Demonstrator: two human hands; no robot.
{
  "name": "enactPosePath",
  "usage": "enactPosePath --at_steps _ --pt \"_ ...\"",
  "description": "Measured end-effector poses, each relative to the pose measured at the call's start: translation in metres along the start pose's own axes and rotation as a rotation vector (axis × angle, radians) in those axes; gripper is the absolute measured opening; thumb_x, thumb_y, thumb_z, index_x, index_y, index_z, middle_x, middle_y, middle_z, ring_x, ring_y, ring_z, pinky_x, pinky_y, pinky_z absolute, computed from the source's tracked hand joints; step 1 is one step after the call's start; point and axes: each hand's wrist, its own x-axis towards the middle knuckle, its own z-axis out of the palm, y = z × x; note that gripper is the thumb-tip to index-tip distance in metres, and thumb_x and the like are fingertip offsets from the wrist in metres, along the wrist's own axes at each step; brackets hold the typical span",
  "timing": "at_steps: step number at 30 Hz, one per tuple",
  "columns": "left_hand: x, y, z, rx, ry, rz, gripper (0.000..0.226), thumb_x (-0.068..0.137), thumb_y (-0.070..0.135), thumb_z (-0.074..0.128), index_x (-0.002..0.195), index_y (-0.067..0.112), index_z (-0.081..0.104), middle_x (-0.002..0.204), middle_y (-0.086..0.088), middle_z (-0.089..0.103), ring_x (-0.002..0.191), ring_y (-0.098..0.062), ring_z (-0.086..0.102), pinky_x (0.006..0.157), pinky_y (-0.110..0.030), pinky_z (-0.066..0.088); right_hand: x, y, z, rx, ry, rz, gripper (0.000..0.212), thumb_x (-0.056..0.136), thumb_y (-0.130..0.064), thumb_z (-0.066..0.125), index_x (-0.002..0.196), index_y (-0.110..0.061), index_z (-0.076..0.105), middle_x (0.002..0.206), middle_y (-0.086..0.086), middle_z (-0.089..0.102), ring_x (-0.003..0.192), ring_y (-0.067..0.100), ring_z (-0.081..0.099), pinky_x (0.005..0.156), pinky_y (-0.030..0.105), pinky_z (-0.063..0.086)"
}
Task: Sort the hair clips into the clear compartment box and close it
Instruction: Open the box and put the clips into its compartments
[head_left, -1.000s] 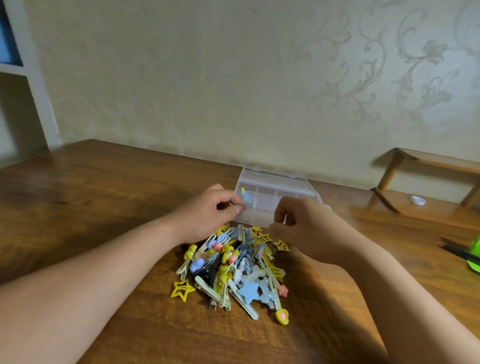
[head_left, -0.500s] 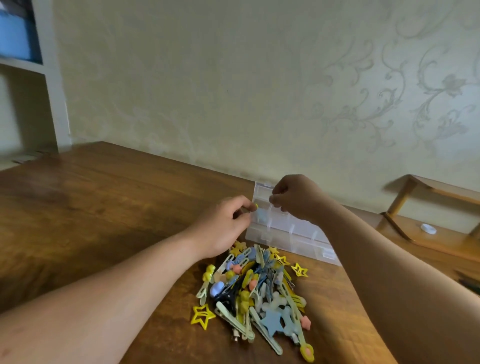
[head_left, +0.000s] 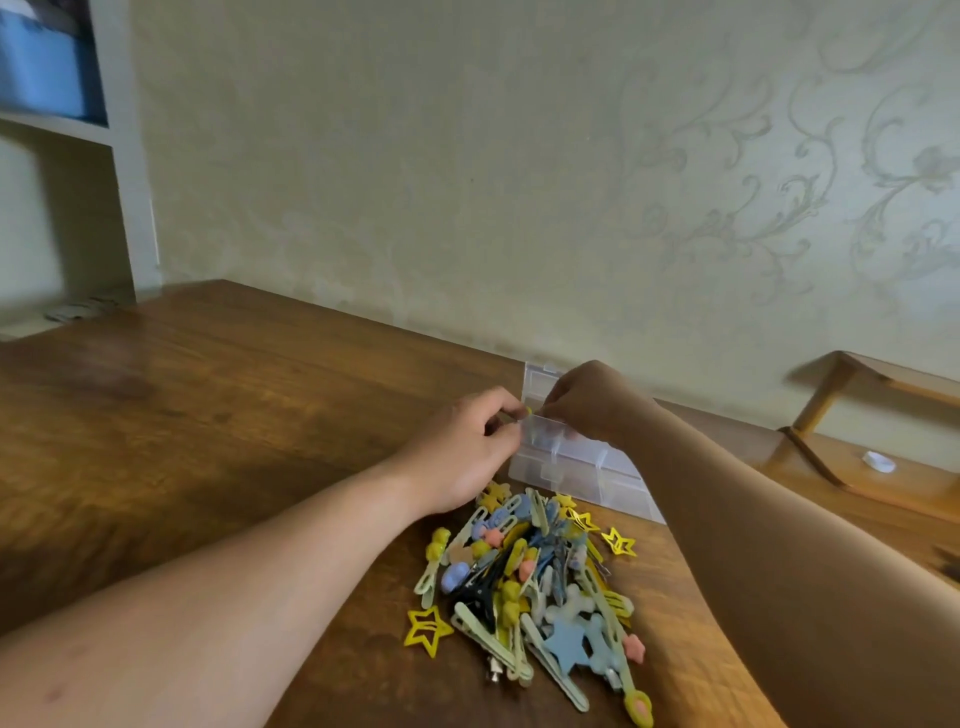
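Head view. The clear box (head_left: 582, 470) is see-through plastic with ribbed dividers and lies on the wooden table (head_left: 208, 415) at the centre right of the frame, close to the patterned wall (head_left: 467, 182). Its far left end sits between the two hands. The left hand (head_left: 462, 452) has its fingers curled, with thumb and forefinger closed on the box's left corner. A small yellow speck (head_left: 529, 411) shows at those fingertips, but what it is cannot be told. The right hand (head_left: 589, 400) reaches in from the right, its fingers bent down and gripping the box's upper edge. The hair clips (head_left: 535, 582) lie in a mixed pile of yellow, green, blue and pink just below the box, in the lower centre. A yellow star clip (head_left: 427, 630) rests at the pile's left edge.
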Motion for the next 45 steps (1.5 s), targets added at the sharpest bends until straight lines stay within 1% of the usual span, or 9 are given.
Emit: enactPosePath --at_steps 4,7,11,18,23,32,36,42,45 --pt "-0.003 0.003 -0.001 -0.007 -0.010 -0.005 0.031 0.112 0.037 0.048 0.140 0.031 0.059 0.122 0.010 0.065 0.112 -0.006 0.061 0.094 -0.029 0.052 -0.014 0.010 0.002 0.136 0.112 -0.038 0.014 0.097 -0.031 0.073 0.090 -0.021 0.080 0.085 0.000 0.079 0.082 0.022 0.074 0.067 0.032 0.056" --pt "-0.004 0.006 -0.001 -0.026 -0.022 -0.005 0.030 0.112 0.036 0.048 0.139 0.031 0.060 0.113 0.011 0.066 0.107 -0.005 0.062 0.092 -0.026 0.050 -0.037 0.023 -0.007 0.263 0.272 -0.075 0.012 0.099 -0.030 0.068 0.092 -0.026 0.076 0.089 -0.005 0.079 0.079 0.020 0.072 0.070 0.037 0.059" --pt "-0.007 0.007 -0.001 -0.017 -0.023 0.015 0.030 0.112 0.036 0.048 0.140 0.034 0.059 0.118 0.012 0.065 0.110 -0.005 0.062 0.091 -0.025 0.051 -0.090 0.033 -0.019 0.372 0.364 -0.141 0.010 0.100 -0.029 0.067 0.095 -0.027 0.076 0.088 -0.010 0.078 0.079 0.010 0.069 0.064 0.027 0.047" --pt "-0.009 0.011 -0.001 0.009 -0.001 -0.004 0.027 0.112 0.037 0.048 0.135 0.035 0.062 0.116 0.009 0.067 0.108 -0.005 0.061 0.094 -0.033 0.051 -0.145 0.036 -0.016 0.175 0.076 -0.283 0.010 0.101 -0.035 0.069 0.095 -0.036 0.076 0.082 -0.018 0.075 0.069 -0.006 0.066 0.060 0.011 0.046" --pt "-0.009 0.009 -0.002 0.013 0.015 -0.013 0.026 0.111 0.036 0.050 0.133 0.036 0.063 0.113 0.007 0.067 0.107 -0.008 0.062 0.092 -0.032 0.051 -0.146 0.032 -0.011 0.045 -0.120 -0.285 0.020 0.097 -0.052 0.070 0.107 -0.035 0.075 0.097 -0.016 0.072 0.084 0.004 0.069 0.073 0.024 0.056" --pt "-0.010 0.010 -0.001 0.031 0.008 -0.008 0.028 0.111 0.034 0.050 0.137 0.032 0.061 0.112 0.007 0.066 0.105 -0.003 0.060 0.083 -0.024 0.046 -0.146 0.032 -0.009 0.060 -0.140 -0.328 0.009 0.097 -0.040 0.073 0.097 -0.031 0.072 0.092 -0.012 0.071 0.082 0.005 0.065 0.066 0.021 0.048" --pt "-0.010 0.010 -0.001 0.034 0.002 -0.005 0.028 0.111 0.034 0.050 0.137 0.032 0.061 0.113 0.008 0.066 0.106 -0.002 0.060 0.083 -0.024 0.046 -0.143 0.036 -0.012 0.124 -0.127 -0.319 0.010 0.095 -0.033 0.077 0.094 -0.029 0.069 0.091 -0.009 0.072 0.083 0.013 0.067 0.071 0.030 0.057" --pt "-0.010 0.010 -0.001 0.040 -0.004 -0.008 0.028 0.112 0.034 0.050 0.138 0.032 0.060 0.113 0.008 0.064 0.106 -0.001 0.058 0.082 -0.023 0.045 -0.142 0.042 -0.015 0.194 -0.203 -0.345 0.017 0.099 -0.025 0.072 0.109 -0.038 0.070 0.097 -0.013 0.076 0.088 0.003 0.072 0.074 0.022 0.057" --pt "-0.010 0.010 -0.001 0.044 -0.005 -0.008 0.029 0.111 0.034 0.050 0.139 0.032 0.060 0.113 0.008 0.064 0.107 -0.002 0.058 0.083 -0.023 0.045 -0.142 0.043 -0.017 0.233 -0.220 -0.366 0.015 0.101 -0.023 0.068 0.107 -0.036 0.074 0.094 -0.009 0.076 0.086 0.007 0.071 0.078 0.029 0.058"
